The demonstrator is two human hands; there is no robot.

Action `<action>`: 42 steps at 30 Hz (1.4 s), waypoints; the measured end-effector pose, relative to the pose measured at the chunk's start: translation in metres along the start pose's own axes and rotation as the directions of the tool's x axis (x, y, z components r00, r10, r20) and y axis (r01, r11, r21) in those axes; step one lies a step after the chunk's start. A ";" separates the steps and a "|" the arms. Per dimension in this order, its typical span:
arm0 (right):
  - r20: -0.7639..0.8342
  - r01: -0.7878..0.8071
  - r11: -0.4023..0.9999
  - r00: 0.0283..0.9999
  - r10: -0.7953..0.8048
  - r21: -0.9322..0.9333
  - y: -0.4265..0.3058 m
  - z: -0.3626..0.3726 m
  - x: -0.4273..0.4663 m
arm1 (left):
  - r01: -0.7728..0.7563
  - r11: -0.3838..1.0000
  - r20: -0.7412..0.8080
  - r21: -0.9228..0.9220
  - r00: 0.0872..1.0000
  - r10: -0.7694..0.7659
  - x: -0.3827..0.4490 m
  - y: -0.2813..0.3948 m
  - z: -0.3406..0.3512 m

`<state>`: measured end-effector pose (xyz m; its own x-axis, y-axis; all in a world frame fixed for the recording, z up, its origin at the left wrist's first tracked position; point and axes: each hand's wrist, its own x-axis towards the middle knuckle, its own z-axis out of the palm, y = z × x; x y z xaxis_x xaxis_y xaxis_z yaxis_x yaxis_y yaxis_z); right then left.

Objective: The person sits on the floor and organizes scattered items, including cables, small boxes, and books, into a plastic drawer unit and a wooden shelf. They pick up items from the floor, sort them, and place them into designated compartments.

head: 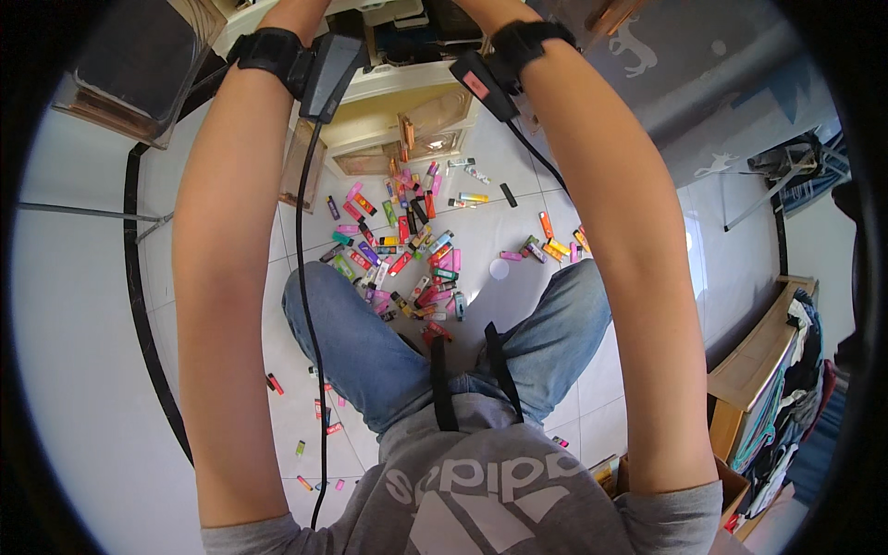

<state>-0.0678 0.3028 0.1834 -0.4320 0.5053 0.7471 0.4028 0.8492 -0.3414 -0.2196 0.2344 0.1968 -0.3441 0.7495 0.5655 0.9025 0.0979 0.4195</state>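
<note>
Both my hands are past the top edge of the head view; only the forearms and wrists show, reaching forward. A black strap with a dark device (333,76) sits on my left wrist, and a similar device (485,87) is on my right wrist. Below the wrists is a cream-coloured piece of furniture (374,80), with dark items inside its open top. Many cigarette lighters (400,263) in mixed colours lie heaped and scattered on the white tiled floor (485,229) before my bent knees. A smaller group, with an orange lighter (546,225), lies near my right knee.
Black cables (305,208) hang from the wrist devices. A dark-fronted, clear-sided box (128,62) stands at upper left. Grey patterned fabric (687,83) hangs at upper right. A wooden unit (753,347) with clothes is at right. More lighters (275,383) lie beside my left leg.
</note>
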 end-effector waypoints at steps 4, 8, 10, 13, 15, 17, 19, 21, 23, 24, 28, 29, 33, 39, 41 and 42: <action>-0.216 0.217 0.939 0.963 -0.160 0.268 0.011 -0.010 -0.063 | -0.017 1.000 -0.005 0.010 1.000 0.017 0.000 -0.002 0.002; -0.164 0.126 0.931 0.984 -0.073 0.344 0.029 -0.006 -0.169 | 0.010 1.000 -0.087 0.020 0.996 -0.008 -0.006 0.007 0.002; -0.042 -0.063 0.932 0.996 0.084 0.356 0.039 0.002 -0.228 | -0.114 0.983 -0.411 0.145 0.897 0.164 -0.013 0.014 0.003; 0.173 -0.332 0.868 0.942 0.287 0.369 0.060 0.019 -0.316 | -0.197 0.980 -0.488 -0.018 0.857 0.164 -0.048 0.014 -0.002; 0.271 -0.524 0.789 0.849 0.454 0.321 0.073 0.032 -0.377 | -0.231 0.963 -0.610 -0.139 0.786 0.100 -0.093 0.013 0.016; 0.322 -0.679 0.649 0.734 0.598 0.342 0.084 0.042 -0.440 | -0.198 0.962 -0.672 -0.187 0.740 0.022 -0.159 0.012 0.063; 0.456 -0.839 0.531 0.521 0.722 0.118 0.088 0.046 -0.501 | -0.124 0.985 -0.523 -0.120 0.851 0.043 -0.245 0.019 0.127; 0.491 -0.905 0.424 0.362 0.793 -0.018 0.083 0.053 -0.550 | 0.080 0.965 -0.192 -0.249 0.973 -0.130 -0.323 0.018 0.180; 0.522 -0.880 0.454 0.323 0.789 -0.141 0.079 0.057 -0.583 | 0.238 0.942 0.141 -0.238 0.968 -0.208 -0.395 0.008 0.218; 0.512 -0.867 0.488 0.377 0.772 -0.099 0.077 0.056 -0.595 | 0.335 0.926 0.289 -0.175 0.916 -0.277 -0.427 0.005 0.234; 0.359 -0.801 0.478 0.354 0.864 -0.361 0.080 0.048 -0.623 | 0.518 0.855 0.434 0.003 0.770 -0.468 -0.531 -0.004 0.269; 0.258 -0.809 0.423 0.343 0.903 -0.408 0.082 0.044 -0.628 | 0.574 0.816 0.466 0.073 0.703 -0.536 -0.551 -0.005 0.272; -0.031 -0.793 0.144 0.201 0.979 -0.592 0.111 0.036 -0.637 | 0.656 0.732 0.468 0.184 0.597 -0.652 -0.598 -0.008 0.279; 0.035 -0.815 0.122 0.124 0.992 -0.567 0.132 0.034 -0.637 | 0.657 0.709 0.493 0.255 0.542 -0.680 -0.618 -0.007 0.278; 0.046 -0.814 0.133 0.130 0.990 -0.565 0.135 0.035 -0.638 | 0.646 0.716 0.471 0.263 0.562 -0.680 -0.617 -0.005 0.275; 0.055 -0.814 0.150 0.144 0.988 -0.562 0.138 0.035 -0.640 | 0.664 0.694 0.480 0.279 0.530 -0.699 -0.616 -0.005 0.275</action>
<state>0.2354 0.1020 -0.3617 0.2911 0.9204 -0.2611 0.8652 -0.3698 -0.3388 0.0593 -0.0476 -0.3483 -0.6891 0.6429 -0.3344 0.4704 0.7478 0.4685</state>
